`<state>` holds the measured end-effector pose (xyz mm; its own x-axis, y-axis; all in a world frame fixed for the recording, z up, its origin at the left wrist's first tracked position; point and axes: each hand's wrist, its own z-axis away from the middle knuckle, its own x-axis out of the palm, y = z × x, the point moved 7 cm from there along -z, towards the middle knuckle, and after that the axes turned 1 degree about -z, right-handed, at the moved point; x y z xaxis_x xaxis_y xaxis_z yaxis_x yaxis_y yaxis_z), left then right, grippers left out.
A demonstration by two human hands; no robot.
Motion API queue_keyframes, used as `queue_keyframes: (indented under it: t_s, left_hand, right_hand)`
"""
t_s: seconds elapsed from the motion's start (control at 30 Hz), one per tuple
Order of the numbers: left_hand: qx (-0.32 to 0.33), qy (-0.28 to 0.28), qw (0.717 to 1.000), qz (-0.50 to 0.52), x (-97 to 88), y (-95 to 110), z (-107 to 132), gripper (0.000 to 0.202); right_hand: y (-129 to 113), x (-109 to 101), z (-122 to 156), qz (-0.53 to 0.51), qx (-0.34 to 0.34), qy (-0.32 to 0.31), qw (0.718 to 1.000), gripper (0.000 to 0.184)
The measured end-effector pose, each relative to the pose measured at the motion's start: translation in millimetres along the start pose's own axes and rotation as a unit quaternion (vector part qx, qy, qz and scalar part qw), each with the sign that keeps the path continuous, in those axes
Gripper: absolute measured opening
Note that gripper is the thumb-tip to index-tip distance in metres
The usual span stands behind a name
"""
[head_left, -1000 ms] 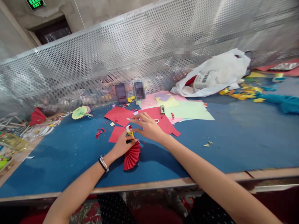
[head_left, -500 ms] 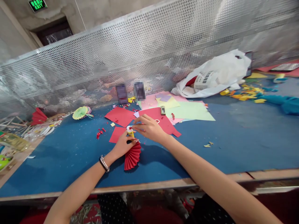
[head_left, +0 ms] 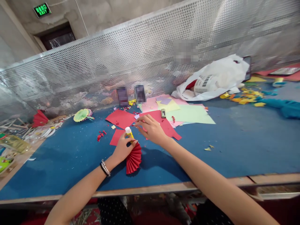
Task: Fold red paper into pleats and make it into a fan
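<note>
My left hand (head_left: 123, 146) is closed around a yellow glue stick (head_left: 129, 133), whose white top points up. The same hand pinches the upper end of a red pleated paper fan (head_left: 134, 160), which hangs spread below my fingers. Just right of the glue stick, my right hand (head_left: 151, 128) has its fingertips pinched on a tiny red paper piece (head_left: 133, 125), apart from the white top. Under and behind my hands lie red paper sheets (head_left: 120, 118). Curled red paper bits (head_left: 101, 135) are scattered to the left.
A green and yellow pleated paper rosette (head_left: 82, 115) lies at left. Pastel sheets (head_left: 197, 114) and a small metal-looking object (head_left: 163, 113) lie behind my right hand. Farther right are a white plastic bag (head_left: 215, 78) and orange and yellow scraps (head_left: 248, 95). A perforated metal screen (head_left: 140, 47) borders the table.
My right hand has drawn the small red piece slightly up and away from the glue stick's top, which now shows plain white. My left hand keeps its hold on the stick and fan.
</note>
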<state>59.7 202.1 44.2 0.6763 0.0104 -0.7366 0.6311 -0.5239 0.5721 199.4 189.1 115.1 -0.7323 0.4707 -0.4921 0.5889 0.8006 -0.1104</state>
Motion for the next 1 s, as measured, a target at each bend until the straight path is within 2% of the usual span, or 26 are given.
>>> queue_keyframes:
  t_s: [0.13,0.3,0.4,0.5,0.57,0.63,0.7,0.83,1.0]
  left_hand:
    - [0.004,0.022,1.0,-0.008,-4.4,8,4,0.026]
    - [0.058,-0.008,0.998,-0.021,2.7,21,7,0.025]
    - [0.059,-0.016,0.998,-0.019,3.8,21,7,0.025]
    - [0.038,-0.007,0.999,-0.007,1.5,16,5,0.022]
    - [0.025,-0.002,1.0,0.0,0.0,14,4,0.02]
    - [0.016,0.0,1.0,0.008,-1.6,13,3,0.019]
    - [0.008,0.009,1.0,0.012,-4.5,12,3,0.019]
    - [-0.007,0.043,0.999,-0.003,-13.5,7,1,0.021]
    - [-0.068,0.005,0.998,0.018,-10.0,-11,-2,0.03]
  right_hand:
    - [-1,-1,-1,-0.02,0.001,0.0,1.0,0.017]
    - [-2,1,-2,-0.037,0.004,-0.02,0.999,0.016]
    - [-1,5,0,-0.065,0.016,-0.04,0.997,0.015]
    - [3,16,5,-0.128,0.073,-0.097,0.984,0.028]
    - [9,28,10,-0.171,0.137,-0.146,0.965,0.037]
    - [16,38,15,-0.206,0.192,-0.167,0.945,0.039]
    - [25,42,17,-0.222,0.225,-0.141,0.938,0.042]
    - [51,42,18,-0.18,0.26,-0.045,0.947,0.043]
    - [69,46,24,-0.121,0.279,-0.021,0.952,0.043]
